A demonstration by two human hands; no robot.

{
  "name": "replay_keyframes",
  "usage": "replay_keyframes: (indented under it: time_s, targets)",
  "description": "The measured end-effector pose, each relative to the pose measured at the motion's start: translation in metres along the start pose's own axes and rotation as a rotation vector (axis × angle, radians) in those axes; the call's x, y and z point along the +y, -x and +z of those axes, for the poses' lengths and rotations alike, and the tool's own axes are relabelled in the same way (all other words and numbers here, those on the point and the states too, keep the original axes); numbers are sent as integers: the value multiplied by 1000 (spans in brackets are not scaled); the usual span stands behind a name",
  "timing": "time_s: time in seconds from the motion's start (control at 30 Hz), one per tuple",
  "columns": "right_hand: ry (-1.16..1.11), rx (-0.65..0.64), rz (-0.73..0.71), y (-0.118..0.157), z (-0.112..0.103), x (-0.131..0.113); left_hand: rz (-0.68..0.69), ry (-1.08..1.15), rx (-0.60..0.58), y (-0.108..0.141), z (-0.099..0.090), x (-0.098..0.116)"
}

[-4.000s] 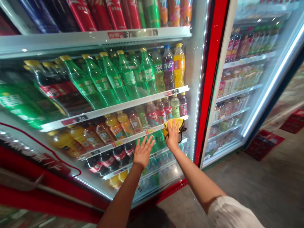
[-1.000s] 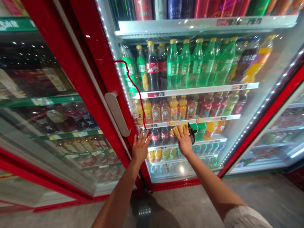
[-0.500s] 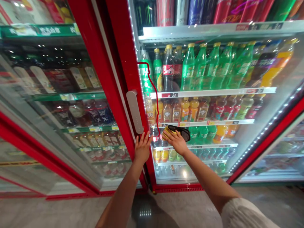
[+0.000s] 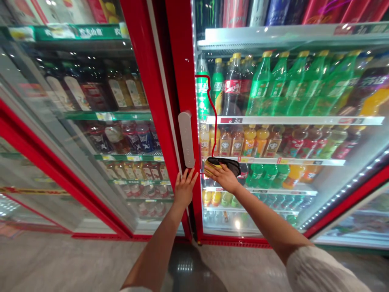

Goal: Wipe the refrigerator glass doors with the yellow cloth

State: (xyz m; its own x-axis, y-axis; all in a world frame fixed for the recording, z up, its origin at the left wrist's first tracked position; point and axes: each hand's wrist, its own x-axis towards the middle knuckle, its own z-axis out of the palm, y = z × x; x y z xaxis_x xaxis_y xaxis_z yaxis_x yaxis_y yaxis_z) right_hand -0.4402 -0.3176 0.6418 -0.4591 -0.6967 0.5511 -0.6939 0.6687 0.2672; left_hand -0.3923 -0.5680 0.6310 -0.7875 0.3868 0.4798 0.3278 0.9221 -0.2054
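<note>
My right hand [image 4: 224,178] presses a yellow and black cloth [image 4: 233,165] against the glass of the right-hand cooler door, close to its red frame [image 4: 199,211]. The palm covers part of the cloth. On the red frame, just below the grey door handle [image 4: 186,140], lies my left hand [image 4: 184,190] with its fingers stretched out and nothing in it. A thin red line [image 4: 215,117] on the glass runs down to the cloth.
Behind the glass stand shelves of drinks, among them green bottles [image 4: 259,89] and cans [image 4: 235,14]. A second cooler [image 4: 142,77] with a red frame is on the left. Grey floor [image 4: 100,263] lies below, with a dark shadow on it.
The view has turned left, so the coolers appear further right. My right hand and the cloth have slid left across the glass, nearer the frame. My left hand stays below the handle.
</note>
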Motion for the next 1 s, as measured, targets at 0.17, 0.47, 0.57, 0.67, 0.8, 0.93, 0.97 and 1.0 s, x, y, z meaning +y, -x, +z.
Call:
replay_keyframes:
  time_s: [0.17, 0.47, 0.57, 0.67, 0.8, 0.93, 0.97, 1.0]
  targets:
    - [50, 119, 139, -37, -24, 4, 8, 0, 20, 4, 1, -3]
    - [32, 6, 65, -19, 3, -13, -22, -2, -30, 3, -4, 5]
    - [24, -48, -17, 2, 6, -7, -25, 7, -26, 5, -9, 8]
    - [32, 44, -45, 8, -3, -4, -36, 9, -12, 10, -17, 10]
    - [29, 325, 6, -3, -19, -12, -93, -4, 13, 18, -32, 11]
    - [59, 503, -7, -25, -33, -29, -153, -31, 72, 27, -46, 12]
    - [76, 540, -22, -31, -36, -33, -170, -37, 90, 28, -49, 12]
    - [92, 561, -41, -38, -38, -36, -185, -42, 107, 30, -52, 12]
